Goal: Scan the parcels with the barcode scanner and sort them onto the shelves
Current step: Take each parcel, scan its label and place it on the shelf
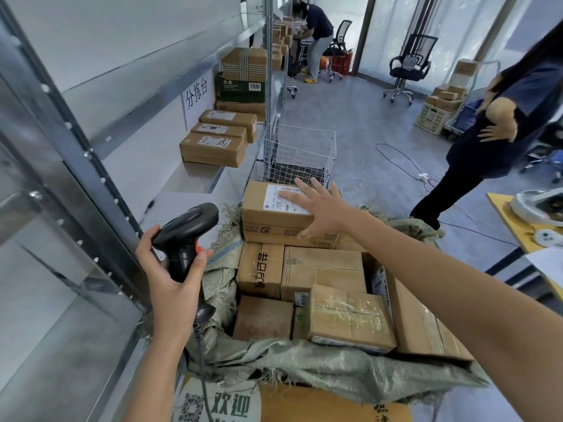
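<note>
matt cardboard parcels (323,272), coarse woven sack (304,367), glossy metal shelves (195,175)

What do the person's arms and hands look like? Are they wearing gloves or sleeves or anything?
No gloves. Both the left hand and the right hand are bare, and both forearms are bare too, with no sleeves showing as far as the picture goes. I can't see any watch, ring or bracelet on either one. The fingernails look short and plain.
</note>
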